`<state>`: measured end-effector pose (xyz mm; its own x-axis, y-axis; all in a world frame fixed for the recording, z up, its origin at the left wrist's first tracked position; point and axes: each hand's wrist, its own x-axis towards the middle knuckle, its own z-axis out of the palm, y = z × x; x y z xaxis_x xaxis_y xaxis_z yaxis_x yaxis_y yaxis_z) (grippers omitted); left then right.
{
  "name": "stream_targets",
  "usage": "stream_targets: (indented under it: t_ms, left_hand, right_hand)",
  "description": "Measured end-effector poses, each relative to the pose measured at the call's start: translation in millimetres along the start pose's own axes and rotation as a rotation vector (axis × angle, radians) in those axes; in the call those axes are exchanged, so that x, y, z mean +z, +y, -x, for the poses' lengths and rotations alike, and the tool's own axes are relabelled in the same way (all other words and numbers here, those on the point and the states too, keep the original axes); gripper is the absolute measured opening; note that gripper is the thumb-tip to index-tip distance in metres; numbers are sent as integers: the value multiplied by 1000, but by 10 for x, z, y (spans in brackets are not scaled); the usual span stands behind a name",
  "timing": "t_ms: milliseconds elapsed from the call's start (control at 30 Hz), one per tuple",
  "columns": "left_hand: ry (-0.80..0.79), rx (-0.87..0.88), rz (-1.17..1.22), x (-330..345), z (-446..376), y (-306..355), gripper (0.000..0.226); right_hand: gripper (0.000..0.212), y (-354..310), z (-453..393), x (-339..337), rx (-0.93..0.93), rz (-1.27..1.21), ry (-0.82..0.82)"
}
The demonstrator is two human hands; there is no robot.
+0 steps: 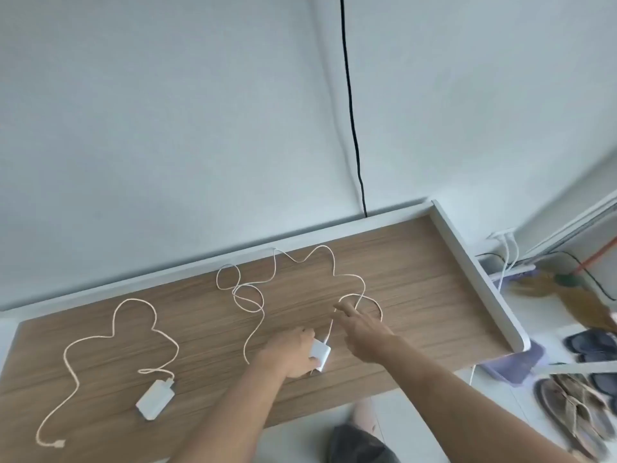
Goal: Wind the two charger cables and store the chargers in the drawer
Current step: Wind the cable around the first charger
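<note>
A wood-grain surface (417, 262) with a white raised edge runs diagonally across the lower half of the frame, set against a pale wall. Two white chargers lie on it. Near the middle of the frame the left hand (290, 352) curls its fingers and thumb round the right charger (320, 355), holding the small white block against the surface. This charger's cable (293, 259) leaves the top of the block and wanders in loose loops toward the upper centre of the surface, crossing itself left of centre and reaching up to the white back edge.

Just right of the block, the right hand (362, 329) reaches forward with its fingers extended and slightly spread (nothing is closed in them), the fingertips (340, 307) lying at a loop of that same cable; whether they actually touch the cord cannot be told.

At the lower left of the frame the left charger (155, 399) rests flat and untouched, well apart from both hands. Its own cable (113, 332) sprawls in wide curves above and beside it, ending in a plug (58, 443) near the bottom left corner.

A black cord (350, 105) hangs down the wall to the back edge. At the right of the frame, sandals (574, 406) lie on the floor
</note>
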<state>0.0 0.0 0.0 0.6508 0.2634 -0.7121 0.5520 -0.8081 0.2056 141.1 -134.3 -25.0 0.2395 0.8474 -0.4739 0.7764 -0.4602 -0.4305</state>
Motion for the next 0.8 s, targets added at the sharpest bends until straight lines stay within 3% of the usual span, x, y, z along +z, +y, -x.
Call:
stream_targets:
  t_ms: [233, 533, 800]
  left_hand:
    - [112, -141, -30, 253, -127, 187, 83]
    - [88, -126, -106, 176, -150, 143, 57]
    - [110, -26, -2, -361, 231, -204, 34]
  right_hand:
    - [66, 57, -182, 159, -1, 82, -36]
    - [29, 146, -194, 41, 149, 75, 25]
    - [34, -79, -221, -395, 160, -5, 194]
